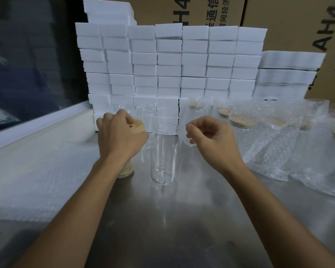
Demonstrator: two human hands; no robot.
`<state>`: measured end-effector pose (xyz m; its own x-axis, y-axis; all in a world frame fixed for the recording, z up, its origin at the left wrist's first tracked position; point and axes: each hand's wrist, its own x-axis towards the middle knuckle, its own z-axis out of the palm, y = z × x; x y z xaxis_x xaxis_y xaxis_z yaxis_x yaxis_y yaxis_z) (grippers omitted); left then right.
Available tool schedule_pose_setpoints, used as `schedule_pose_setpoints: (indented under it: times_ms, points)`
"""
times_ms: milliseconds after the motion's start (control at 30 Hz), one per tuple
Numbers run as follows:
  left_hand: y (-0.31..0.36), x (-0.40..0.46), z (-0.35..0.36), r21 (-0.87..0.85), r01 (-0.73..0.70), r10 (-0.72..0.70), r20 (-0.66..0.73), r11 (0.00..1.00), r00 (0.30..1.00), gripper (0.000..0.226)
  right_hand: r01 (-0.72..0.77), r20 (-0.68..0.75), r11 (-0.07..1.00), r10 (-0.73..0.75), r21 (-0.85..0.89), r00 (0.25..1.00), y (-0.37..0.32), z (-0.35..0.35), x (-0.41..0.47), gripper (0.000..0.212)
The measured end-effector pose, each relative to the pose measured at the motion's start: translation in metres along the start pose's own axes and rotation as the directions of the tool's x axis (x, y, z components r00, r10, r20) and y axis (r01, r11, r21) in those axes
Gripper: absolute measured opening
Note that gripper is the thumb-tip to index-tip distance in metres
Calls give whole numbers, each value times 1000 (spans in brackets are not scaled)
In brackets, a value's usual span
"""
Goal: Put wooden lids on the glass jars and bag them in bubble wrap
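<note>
The left hand (120, 135) pinches a wooden lid (136, 127) just left of the open glass jar (164, 153); the right hand (211, 139), fingers curled, holds nothing, just right of it.

— What's the table (191, 219) made of?
— Brushed metal, dull sheen. The jar (164, 153) on it is clear, glossy glass.
— The lid (136, 127)?
— Pale matt wood. The bags (269, 144) are clear bubbled plastic, the blocks (168, 60) matt white foam, the boxes (298, 22) brown cardboard.

Steel table (182, 219): jar (164, 153), bubble wrap (33, 171), lids (126, 171).
</note>
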<state>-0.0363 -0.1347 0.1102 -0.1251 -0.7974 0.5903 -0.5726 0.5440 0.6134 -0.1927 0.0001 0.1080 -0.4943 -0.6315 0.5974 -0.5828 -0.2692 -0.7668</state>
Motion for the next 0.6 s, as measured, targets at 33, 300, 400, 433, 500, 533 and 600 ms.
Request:
schedule_pose_setpoints:
  times_ms: [33,300,400,433,500,533,600]
  points:
    - [8,-1,-1,-45,-58,57,-30,997,998,38,3,0,1000,-3,10,1000,-5,0,0,12]
    - [56,-32,-2,-271,-544,526,-143,794,839,43,-95,86,991,87,94,993,-24,2,-3,36]
    - [57,-40,7,-267,-581,569,-131,769,812,49,-123,69,973,111,198,991,-24,2,-3,28]
    - [56,-41,11,-260,-573,557,-139,777,819,56,-134,54,966,125,222,991,-24,1,-3,25]
    - [49,-42,19,-262,-524,500,-159,810,852,74,-160,15,953,162,256,987,-22,0,-1,20]
    - [45,-43,24,-290,-479,453,-154,828,878,83,-180,-4,942,189,283,982,-21,-1,0,19]
    - [36,-44,33,-393,-341,338,-80,854,938,100,-230,-33,903,259,363,965,-21,-2,2,20]
